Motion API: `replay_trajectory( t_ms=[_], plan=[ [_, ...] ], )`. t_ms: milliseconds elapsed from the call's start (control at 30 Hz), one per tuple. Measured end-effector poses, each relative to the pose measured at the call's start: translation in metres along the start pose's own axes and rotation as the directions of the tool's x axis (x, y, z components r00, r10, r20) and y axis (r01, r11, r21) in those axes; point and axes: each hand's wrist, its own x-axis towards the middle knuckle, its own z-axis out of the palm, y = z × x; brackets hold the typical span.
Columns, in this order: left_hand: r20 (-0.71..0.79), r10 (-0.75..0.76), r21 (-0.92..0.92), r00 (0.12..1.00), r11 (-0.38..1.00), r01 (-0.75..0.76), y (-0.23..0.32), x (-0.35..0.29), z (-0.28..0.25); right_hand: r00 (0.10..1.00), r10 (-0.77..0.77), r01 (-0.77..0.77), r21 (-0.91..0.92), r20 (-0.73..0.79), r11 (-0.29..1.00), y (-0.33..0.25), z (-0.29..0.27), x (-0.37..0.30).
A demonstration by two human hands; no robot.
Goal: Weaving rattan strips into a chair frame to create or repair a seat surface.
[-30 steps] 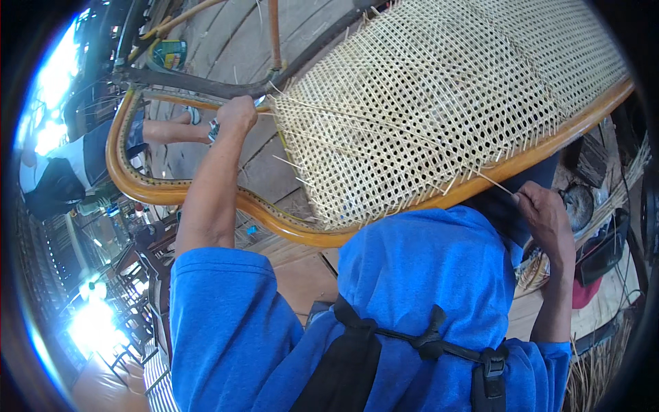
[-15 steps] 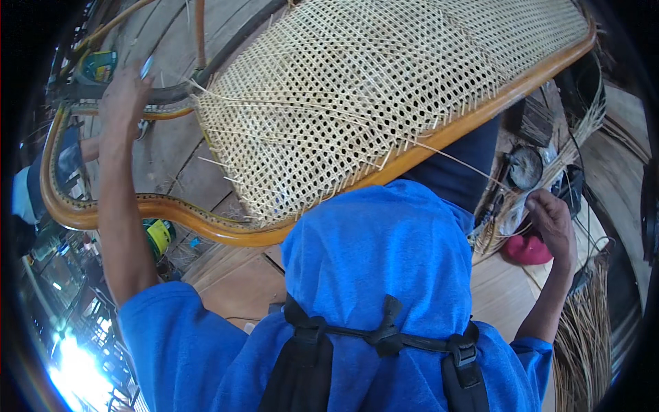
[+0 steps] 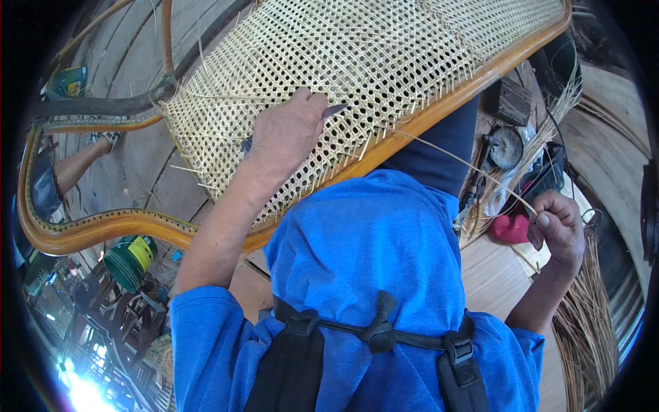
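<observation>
A large woven cane panel (image 3: 384,51) spans a curved, varnished wooden frame (image 3: 439,123) in front of me. My left hand (image 3: 285,134) is over the weave, closed around a small knife; its pointed blade (image 3: 335,110) sticks out to the right, and a dark end shows behind the fist. My right hand (image 3: 557,226), off to the right of the frame, pinches a long cane strand (image 3: 473,167). That strand runs fairly straight up to the panel's near edge. Short cane ends poke out along this edge.
Bundled cane strips (image 3: 583,323) lie at the lower right. A round dark container (image 3: 506,147), a dark block (image 3: 508,101) and a red item (image 3: 509,229) sit near the right hand. At left are a green bucket (image 3: 130,261) and another person's leg (image 3: 81,165).
My left hand has swung right from beyond the frame's left part onto the weave, bringing the knife. My right hand has shifted slightly down, still pinching the strand. The view has shifted a little.
</observation>
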Motion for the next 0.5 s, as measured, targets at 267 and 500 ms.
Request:
replay_trajectory(
  t_ms=[267, 500],
  plan=[
    [0.190, -0.049, 0.043, 0.981, 0.998, 0.042, 0.011, 0.011, -0.022, 0.996, 0.071, -0.077, -0.135, -0.052, 0.988, 0.015, -0.021, 0.005],
    [0.415, -0.137, -0.176, 0.899, 0.958, 0.228, 0.003, 0.029, -0.029, 0.986, 0.142, -0.163, -0.299, -0.092, 0.940, 0.028, -0.029, 0.016]
  ],
)
